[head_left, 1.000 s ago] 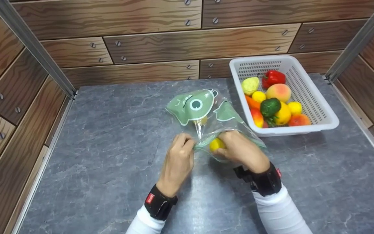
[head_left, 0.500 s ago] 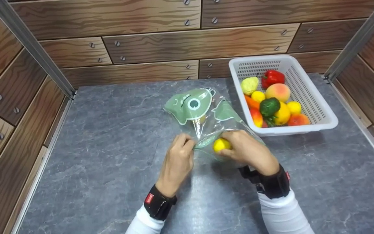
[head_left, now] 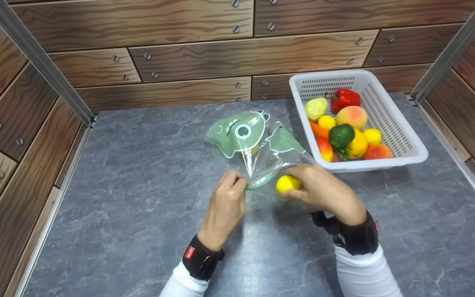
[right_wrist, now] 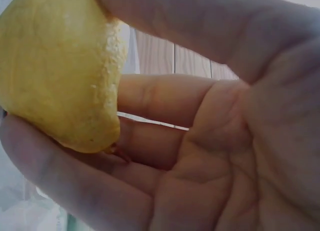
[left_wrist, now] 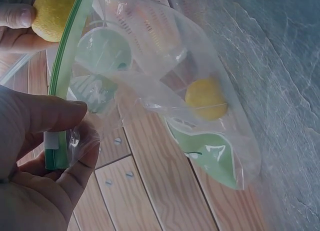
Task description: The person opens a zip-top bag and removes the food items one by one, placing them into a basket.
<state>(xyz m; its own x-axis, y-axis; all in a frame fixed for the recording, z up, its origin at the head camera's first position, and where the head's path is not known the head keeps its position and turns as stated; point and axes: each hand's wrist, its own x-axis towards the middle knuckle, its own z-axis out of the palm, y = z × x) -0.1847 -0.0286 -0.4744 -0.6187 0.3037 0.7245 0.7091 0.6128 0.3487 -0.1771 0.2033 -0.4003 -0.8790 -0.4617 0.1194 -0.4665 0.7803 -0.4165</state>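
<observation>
A clear zip bag (head_left: 243, 142) with a green animal print lies on the grey table. My left hand (head_left: 226, 198) pinches one corner of its mouth by the green zip strip (left_wrist: 70, 51). My right hand (head_left: 324, 189) holds a yellow lemon (head_left: 288, 186) between thumb and fingers, right at the bag's mouth. From the left wrist, this lemon appears just beyond the zip strip, partly behind it. Deeper inside the bag rests another round yellow fruit (left_wrist: 206, 99), seen through the film. The lemon fills the left of the right wrist view (right_wrist: 60, 76).
A white perforated basket (head_left: 421, 154) stands at the back right, near the bag. It holds a red bell pepper (head_left: 345, 100), a peach (head_left: 351, 117), a dark green vegetable (head_left: 342, 135) and several other fruits. Wood-patterned panels (head_left: 196, 57) wall the table's back and sides.
My right hand has shifted to the right and slightly toward me with the lemon, along the bag's mouth. My left hand has kept its pinch and place.
</observation>
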